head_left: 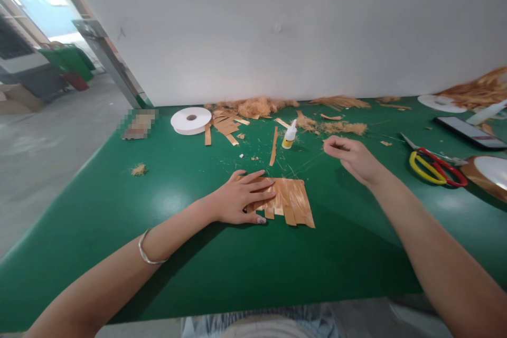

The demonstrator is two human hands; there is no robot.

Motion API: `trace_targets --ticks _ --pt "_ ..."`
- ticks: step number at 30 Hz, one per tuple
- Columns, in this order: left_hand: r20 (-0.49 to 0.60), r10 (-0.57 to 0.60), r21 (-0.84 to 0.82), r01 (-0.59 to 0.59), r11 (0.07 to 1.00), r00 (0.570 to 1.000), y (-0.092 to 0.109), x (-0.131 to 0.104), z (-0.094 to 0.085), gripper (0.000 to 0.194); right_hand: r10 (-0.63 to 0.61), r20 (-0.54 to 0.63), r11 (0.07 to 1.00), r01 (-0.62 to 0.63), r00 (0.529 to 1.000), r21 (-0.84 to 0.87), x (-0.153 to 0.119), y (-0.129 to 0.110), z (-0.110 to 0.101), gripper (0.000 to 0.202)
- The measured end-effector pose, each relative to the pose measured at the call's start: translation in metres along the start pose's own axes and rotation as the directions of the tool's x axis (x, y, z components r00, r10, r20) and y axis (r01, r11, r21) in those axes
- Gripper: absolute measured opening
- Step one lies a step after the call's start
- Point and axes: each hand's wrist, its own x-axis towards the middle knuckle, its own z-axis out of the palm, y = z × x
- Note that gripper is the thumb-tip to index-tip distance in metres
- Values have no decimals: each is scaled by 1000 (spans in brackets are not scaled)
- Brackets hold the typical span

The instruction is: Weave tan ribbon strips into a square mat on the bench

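Observation:
My left hand (241,198) lies flat with fingers spread on a panel of tan strips (293,198) laid side by side. The panel's lower edge is uneven, and my hand hides its left part. To the right, my right hand (352,156) is raised over the table with thumb and fingers pinched together. Whatever is between those fingertips, if anything, is too small to make out. Beyond the panel stands a small white glue bottle (289,136) with a yellow label, upright, with a loose tan strip (273,146) beside it.
A white tape roll (190,120) and cut strips (226,123) lie at the back, near fluffy fibre scraps (255,106). On the right are red-and-yellow scissors (435,166), a phone (471,132) and another roll (485,174). A white wall (297,26) borders the green table (222,280).

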Motion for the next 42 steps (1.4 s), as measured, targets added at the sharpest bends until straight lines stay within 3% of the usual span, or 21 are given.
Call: trace_targets --ticks 3,7,11,18,25,31,37,40,42 --pt "6 3 2 -3 1000 1000 0 0 0 71 49 8 989 -50 999 139 -1 0 0 31" --pt "5 4 -3 -4 1000 1000 -1 0 0 71 78 103 923 -111 992 368 -2 2 -1 30" --pt "-4 9 -14 -9 1000 1000 -1 0 1 72 94 170 872 -164 981 461 -3 -1 -1 36" --pt "-32 -14 -67 12 998 999 -1 0 1 82 115 241 837 -225 964 499 -4 -7 5 30" --pt "-27 -11 -77 9 997 1000 -1 0 0 81 110 118 885 -152 987 441 0 -3 3 29" --pt "-13 -25 -72 24 997 1000 0 0 0 81 83 153 853 -149 985 500 -3 -6 5 33" --pt "-11 -29 -76 28 997 1000 1 0 -1 81 1 77 950 -25 997 312 -1 0 6 43" --pt "-15 -28 -79 27 996 999 1 -1 -1 81 -100 -68 995 101 993 13 -2 5 7 35" --pt "-20 -26 -85 24 996 999 0 -1 -1 81 -172 -97 952 141 980 -271 -6 5 9 30"
